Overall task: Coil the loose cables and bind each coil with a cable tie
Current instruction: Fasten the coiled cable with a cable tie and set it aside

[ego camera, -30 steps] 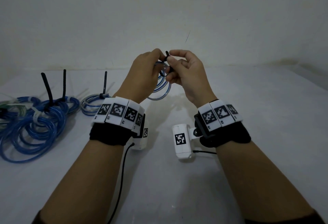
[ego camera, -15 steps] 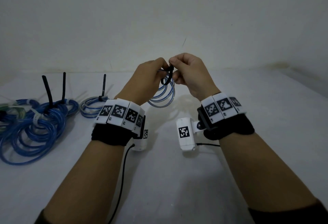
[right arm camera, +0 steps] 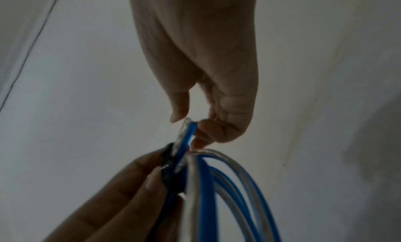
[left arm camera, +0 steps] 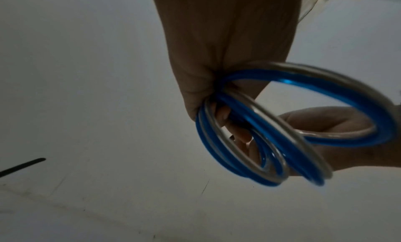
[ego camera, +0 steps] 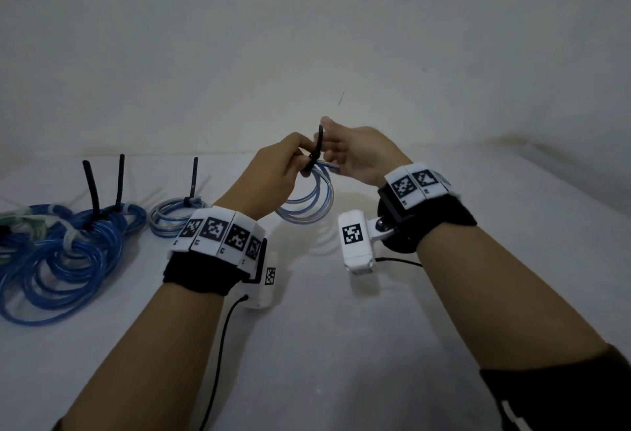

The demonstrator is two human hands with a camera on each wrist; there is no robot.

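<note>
Counts: two hands up, one coil in hand, one black tie on it. Left hand (ego camera: 273, 171) has its fingers curled round the top of the blue-and-clear cable coil (ego camera: 307, 201), held in the air above the white table (ego camera: 341, 345), middle of the scene; loops hang down below the grip. Black cable tie (ego camera: 316, 150) wraps the coil at the grip point, tail sticking up between the two hands. Right hand (ego camera: 355, 154) is just right of it; its thumb and fingertips pinch a short free end of the cable (right arm camera: 185, 134), per the right wrist view. Whether that hand also touches the tie tail I cannot tell. On the table, far left: one small pale coil (ego camera: 177, 215) with one black tie upright, and beside it a pile of blue cable coils (ego camera: 68, 253) with two black ties standing up; the exact coil count in the pile is unclear, at least three loops overlap. The pile runs off the left edge of the head view. Open table from the middle to the right and all along the near side. Wall (ego camera: 307, 37) close behind the table's far edge.
</note>
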